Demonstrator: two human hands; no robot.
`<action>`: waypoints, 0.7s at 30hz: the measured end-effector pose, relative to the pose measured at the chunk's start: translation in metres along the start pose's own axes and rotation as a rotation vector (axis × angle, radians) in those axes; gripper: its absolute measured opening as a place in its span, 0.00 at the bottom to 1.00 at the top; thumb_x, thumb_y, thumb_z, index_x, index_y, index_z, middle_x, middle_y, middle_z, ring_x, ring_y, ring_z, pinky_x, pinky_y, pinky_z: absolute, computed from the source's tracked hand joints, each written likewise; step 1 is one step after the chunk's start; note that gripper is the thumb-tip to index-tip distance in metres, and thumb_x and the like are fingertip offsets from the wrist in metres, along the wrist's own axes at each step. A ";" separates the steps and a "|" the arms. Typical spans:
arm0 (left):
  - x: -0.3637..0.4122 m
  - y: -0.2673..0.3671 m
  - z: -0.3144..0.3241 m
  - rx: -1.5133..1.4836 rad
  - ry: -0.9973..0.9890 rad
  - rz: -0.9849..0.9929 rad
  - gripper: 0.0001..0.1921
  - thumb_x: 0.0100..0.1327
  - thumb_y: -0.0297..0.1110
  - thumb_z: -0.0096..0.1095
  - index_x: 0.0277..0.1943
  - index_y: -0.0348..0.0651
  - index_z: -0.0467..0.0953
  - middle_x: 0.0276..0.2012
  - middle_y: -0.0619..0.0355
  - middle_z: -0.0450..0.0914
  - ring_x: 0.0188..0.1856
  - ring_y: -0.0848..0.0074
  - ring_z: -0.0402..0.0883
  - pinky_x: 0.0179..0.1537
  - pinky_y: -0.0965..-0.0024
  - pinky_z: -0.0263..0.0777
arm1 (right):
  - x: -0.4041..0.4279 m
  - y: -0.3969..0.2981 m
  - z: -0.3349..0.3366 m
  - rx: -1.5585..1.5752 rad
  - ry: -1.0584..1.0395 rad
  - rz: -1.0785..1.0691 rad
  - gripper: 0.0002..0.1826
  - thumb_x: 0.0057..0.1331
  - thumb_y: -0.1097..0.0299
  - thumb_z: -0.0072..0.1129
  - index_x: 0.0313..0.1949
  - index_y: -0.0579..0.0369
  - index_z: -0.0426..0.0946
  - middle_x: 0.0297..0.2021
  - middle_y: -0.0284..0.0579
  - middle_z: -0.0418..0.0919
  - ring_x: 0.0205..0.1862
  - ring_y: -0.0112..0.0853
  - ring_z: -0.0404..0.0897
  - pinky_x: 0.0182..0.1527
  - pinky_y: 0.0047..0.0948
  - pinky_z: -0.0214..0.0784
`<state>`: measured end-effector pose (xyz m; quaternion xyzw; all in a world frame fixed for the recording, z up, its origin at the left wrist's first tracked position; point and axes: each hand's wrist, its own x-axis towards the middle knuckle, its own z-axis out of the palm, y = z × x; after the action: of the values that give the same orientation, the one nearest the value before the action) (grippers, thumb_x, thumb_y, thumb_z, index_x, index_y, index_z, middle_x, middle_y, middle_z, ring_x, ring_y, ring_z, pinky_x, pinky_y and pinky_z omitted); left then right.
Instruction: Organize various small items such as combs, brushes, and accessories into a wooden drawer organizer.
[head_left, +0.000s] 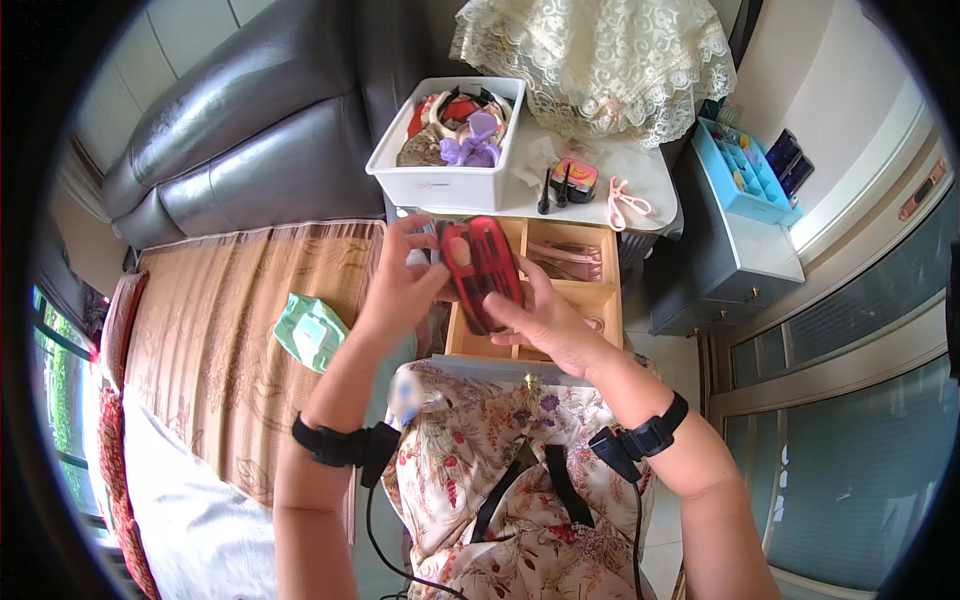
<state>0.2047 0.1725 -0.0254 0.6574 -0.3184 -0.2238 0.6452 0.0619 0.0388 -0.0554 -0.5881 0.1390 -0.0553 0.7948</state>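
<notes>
In front of me, above the drawer, my right hand (536, 315) grips a small red-and-black case (484, 274), its thumb across the lower front. Slender dark tools sit in the case's red interior, as in a manicure set. My left hand (409, 281) is at the case's left edge, thumb and fingers spread around it; blur hides whether they pinch that edge. Below is a pulled-out wooden drawer (611, 330) with divided compartments. One at the back right holds pink-handled tools (570, 259) that look like tweezers or small scissors. The case and hands cover the drawer's left part.
On the white tabletop (652, 180) stand a white bin (442, 187) of hair accessories, two small black bottles or brushes (553, 191) and a pink eyelash curler (626, 202). A green wipes pack (311, 330) lies on the bed mat (247, 300). A blue organizer (742, 176) stands right.
</notes>
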 end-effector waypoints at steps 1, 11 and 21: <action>-0.001 -0.003 0.005 0.028 -0.010 0.023 0.24 0.60 0.19 0.52 0.58 0.37 0.55 0.49 0.48 0.67 0.40 0.71 0.80 0.37 0.70 0.80 | -0.003 -0.001 0.008 -0.029 -0.024 -0.051 0.56 0.54 0.49 0.69 0.69 0.52 0.38 0.56 0.43 0.65 0.52 0.29 0.70 0.44 0.29 0.73; -0.020 -0.023 0.036 -0.310 -0.102 -0.123 0.33 0.65 0.34 0.60 0.66 0.39 0.48 0.56 0.53 0.67 0.55 0.70 0.71 0.55 0.66 0.67 | -0.026 0.016 0.011 -0.162 0.078 -0.309 0.33 0.66 0.72 0.56 0.65 0.55 0.49 0.47 0.45 0.73 0.42 0.24 0.76 0.33 0.23 0.76; -0.012 0.012 0.048 -0.694 -0.100 -0.257 0.16 0.67 0.42 0.55 0.49 0.40 0.70 0.42 0.55 0.79 0.43 0.72 0.79 0.48 0.67 0.74 | -0.048 -0.019 0.008 0.150 0.038 -0.147 0.40 0.65 0.64 0.58 0.67 0.53 0.40 0.50 0.47 0.71 0.42 0.30 0.78 0.40 0.29 0.77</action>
<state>0.1615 0.1476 -0.0184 0.4222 -0.1697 -0.4296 0.7800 0.0199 0.0524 -0.0273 -0.5346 0.1062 -0.1350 0.8275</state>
